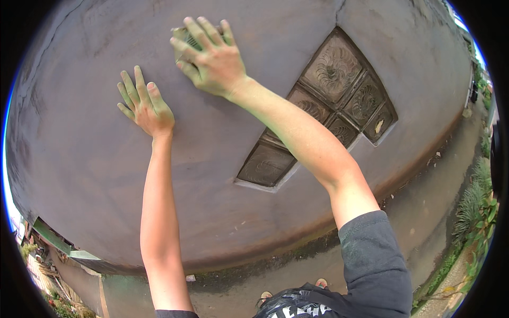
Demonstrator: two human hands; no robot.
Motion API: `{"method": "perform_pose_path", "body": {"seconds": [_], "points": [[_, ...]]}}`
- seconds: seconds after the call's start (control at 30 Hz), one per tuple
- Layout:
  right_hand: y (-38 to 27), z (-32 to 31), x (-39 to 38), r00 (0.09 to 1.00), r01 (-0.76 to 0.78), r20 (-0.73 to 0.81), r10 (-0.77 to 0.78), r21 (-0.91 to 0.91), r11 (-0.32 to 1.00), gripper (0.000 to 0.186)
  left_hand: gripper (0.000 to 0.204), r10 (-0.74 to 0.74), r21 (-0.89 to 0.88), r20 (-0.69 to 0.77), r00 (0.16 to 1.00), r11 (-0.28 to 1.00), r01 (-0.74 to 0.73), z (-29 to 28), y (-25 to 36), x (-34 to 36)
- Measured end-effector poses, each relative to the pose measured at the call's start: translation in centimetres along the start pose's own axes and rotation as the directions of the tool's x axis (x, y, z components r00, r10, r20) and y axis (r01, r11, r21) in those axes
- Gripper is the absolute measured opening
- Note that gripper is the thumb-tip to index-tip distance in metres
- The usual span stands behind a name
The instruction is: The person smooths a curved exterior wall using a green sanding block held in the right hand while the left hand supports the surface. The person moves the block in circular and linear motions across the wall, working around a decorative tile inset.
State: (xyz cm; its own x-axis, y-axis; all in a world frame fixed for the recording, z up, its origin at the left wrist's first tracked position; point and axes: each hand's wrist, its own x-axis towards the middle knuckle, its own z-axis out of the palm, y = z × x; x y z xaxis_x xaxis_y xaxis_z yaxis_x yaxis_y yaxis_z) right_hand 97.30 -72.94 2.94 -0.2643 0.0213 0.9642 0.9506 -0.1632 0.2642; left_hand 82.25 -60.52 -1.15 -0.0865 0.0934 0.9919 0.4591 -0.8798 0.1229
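Grey wall [212, 143] around patterned brown panels [335, 69], partly behind right arm [294, 130]

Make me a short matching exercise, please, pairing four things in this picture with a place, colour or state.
1. Left hand
2. Right hand
3. Patterned panes
4. Right sleeve

A. Dark grey, short
B. Set into the wall
C. Spread open, no object visible in it
D. Over a greenish flat object

Pairs: 1-C; 2-D; 3-B; 4-A
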Motion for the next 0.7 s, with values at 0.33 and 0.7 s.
{"method": "perform_pose_path", "body": {"seconds": [0.33, 0.7], "points": [[13.2, -2.9, -7.8, 0.97, 0.236, 0.069, -0.234, -0.032, 0.971, 0.044, 0.078, 0.072, 0.15, 0.17, 0.983, 0.984, -0.098, -0.5, 1.0, -0.1], [8.7, -7.6, -7.0, 0.991, 0.06, 0.125, -0.05, -0.076, 0.995, 0.042, 0.076, 0.089, 0.201, 0.078, 0.993, 0.974, -0.103, 3.1, 5.3, -1.1]]}}
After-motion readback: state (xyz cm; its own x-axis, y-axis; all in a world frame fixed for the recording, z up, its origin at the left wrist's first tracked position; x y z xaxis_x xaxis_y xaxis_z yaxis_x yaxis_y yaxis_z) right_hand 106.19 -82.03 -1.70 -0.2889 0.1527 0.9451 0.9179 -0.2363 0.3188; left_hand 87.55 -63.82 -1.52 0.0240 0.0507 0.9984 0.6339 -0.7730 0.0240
